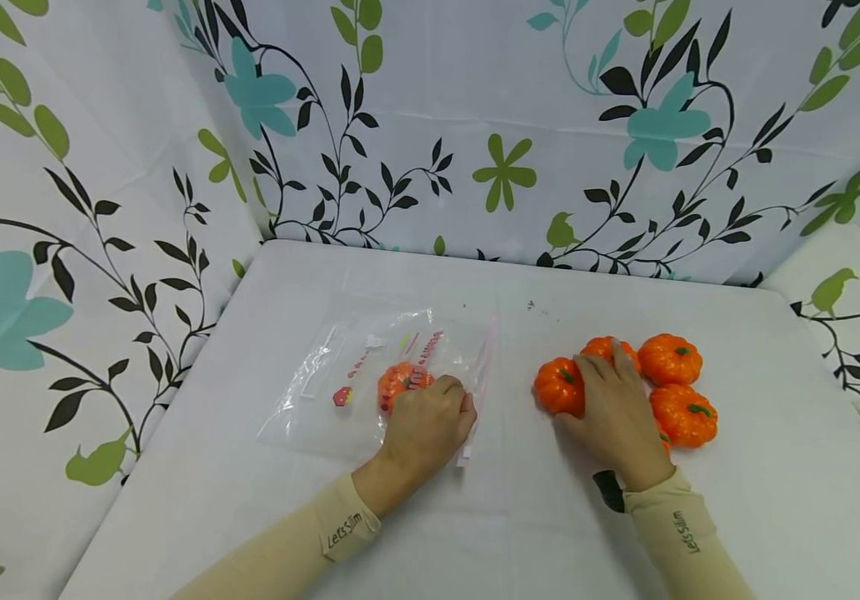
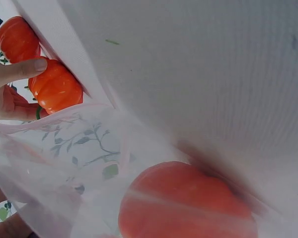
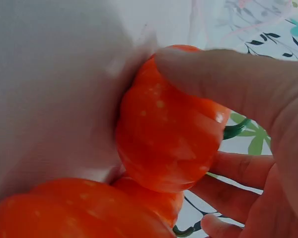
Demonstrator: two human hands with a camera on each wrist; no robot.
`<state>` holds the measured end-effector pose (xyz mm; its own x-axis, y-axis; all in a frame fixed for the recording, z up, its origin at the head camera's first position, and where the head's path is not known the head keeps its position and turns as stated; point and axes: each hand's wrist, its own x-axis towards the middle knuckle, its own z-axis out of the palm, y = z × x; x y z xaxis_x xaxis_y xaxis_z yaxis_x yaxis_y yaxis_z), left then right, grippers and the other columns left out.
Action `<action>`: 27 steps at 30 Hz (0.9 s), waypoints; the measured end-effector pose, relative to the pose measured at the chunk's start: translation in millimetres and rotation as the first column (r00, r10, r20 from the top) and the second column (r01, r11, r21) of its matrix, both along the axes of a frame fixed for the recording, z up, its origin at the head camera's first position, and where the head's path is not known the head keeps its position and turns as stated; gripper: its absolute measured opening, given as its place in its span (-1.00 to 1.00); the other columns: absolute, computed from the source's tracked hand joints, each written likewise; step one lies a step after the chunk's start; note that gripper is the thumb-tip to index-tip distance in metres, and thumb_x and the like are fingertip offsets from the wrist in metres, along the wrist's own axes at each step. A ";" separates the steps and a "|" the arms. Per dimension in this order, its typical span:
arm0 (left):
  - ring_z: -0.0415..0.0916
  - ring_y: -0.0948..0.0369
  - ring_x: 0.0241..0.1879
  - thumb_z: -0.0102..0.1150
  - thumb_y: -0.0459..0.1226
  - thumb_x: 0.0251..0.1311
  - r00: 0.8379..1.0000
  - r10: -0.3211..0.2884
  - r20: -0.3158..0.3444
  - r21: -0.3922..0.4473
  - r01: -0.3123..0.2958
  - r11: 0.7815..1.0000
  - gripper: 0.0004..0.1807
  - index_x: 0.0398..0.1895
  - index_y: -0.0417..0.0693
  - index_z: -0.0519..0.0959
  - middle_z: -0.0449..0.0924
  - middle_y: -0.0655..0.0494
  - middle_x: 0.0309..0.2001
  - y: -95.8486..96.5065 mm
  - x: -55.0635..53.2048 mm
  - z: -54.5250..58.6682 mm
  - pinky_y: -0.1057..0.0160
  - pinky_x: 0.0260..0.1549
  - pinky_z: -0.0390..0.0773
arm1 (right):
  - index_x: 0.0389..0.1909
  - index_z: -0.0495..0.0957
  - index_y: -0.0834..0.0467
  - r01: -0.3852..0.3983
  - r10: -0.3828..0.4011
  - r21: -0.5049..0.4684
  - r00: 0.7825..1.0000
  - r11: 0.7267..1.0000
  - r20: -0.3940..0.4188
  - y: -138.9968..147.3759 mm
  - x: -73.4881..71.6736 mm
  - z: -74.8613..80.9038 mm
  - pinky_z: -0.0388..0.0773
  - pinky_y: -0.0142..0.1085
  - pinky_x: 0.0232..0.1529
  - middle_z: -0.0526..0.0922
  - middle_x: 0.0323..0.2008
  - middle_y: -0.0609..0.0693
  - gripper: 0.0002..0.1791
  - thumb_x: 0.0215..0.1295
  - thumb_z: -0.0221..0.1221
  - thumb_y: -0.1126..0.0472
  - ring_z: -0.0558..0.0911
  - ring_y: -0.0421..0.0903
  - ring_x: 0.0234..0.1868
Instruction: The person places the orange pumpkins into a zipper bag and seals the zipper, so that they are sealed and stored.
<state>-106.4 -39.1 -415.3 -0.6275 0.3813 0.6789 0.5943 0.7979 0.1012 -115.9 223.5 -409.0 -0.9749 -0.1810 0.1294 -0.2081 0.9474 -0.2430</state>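
A clear zip bag [image 1: 310, 408] with red and pink print lies on the left half of the table, one small orange pumpkin [image 1: 394, 385] inside it. My left hand [image 1: 430, 421], fingers curled, grips the bag near its pink-edged mouth, which stands parted in the left wrist view. To the right, my right hand [image 1: 613, 408] holds another orange pumpkin [image 1: 559, 387], the leftmost of a group. In the right wrist view the thumb [image 3: 203, 74] lies across this ribbed pumpkin [image 3: 169, 129] with its green stem, the fingers reaching round the far side.
Several more pumpkins [image 1: 683, 415] sit close around and right of my right hand, one partly hidden under it. The white-covered table [image 1: 520, 517] is bordered at the back and sides by a leaf-patterned curtain [image 1: 430, 108].
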 end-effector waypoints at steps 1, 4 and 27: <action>0.54 0.26 -0.69 0.39 -0.38 -0.03 1.000 -0.002 0.002 0.002 0.002 1.000 -0.86 -0.62 -0.16 0.60 0.59 0.12 -0.53 0.0 0.1 0.1 0.24 -0.77 0.48 | 0.29 0.40 0.44 0.000 0.000 0.007 1.000 1.000 -0.008 0.2 -0.4 -1.1 -0.11 0.23 0.47 0.46 0.23 0.40 -0.11 -0.02 0.52 0.09 0.02 0.45 0.48; 0.54 0.26 -0.69 0.39 -0.38 -0.03 1.000 -0.005 0.005 0.003 0.005 1.000 -0.86 -0.62 -0.16 0.60 0.59 0.12 -0.53 -0.1 0.3 0.2 0.24 -0.76 0.49 | 0.27 0.43 0.40 0.015 -0.015 0.004 1.000 1.000 -0.002 -0.3 -1.5 -3.2 -0.06 0.25 0.45 0.49 0.21 0.39 -0.13 -0.02 0.52 0.08 0.05 0.42 0.48; 0.55 0.24 -0.66 0.42 -0.37 -0.02 0.998 -0.058 0.037 0.064 0.055 0.996 -0.90 -0.53 -0.18 0.65 0.64 0.07 -0.45 -2.8 2.7 1.3 0.32 -0.71 0.55 | 0.33 0.46 0.23 -0.075 0.107 -0.292 0.990 0.953 0.095 -79.5 -5.6 -8.8 0.57 0.02 0.12 0.57 0.21 0.14 -0.08 -0.04 0.56 -0.08 0.60 0.10 0.15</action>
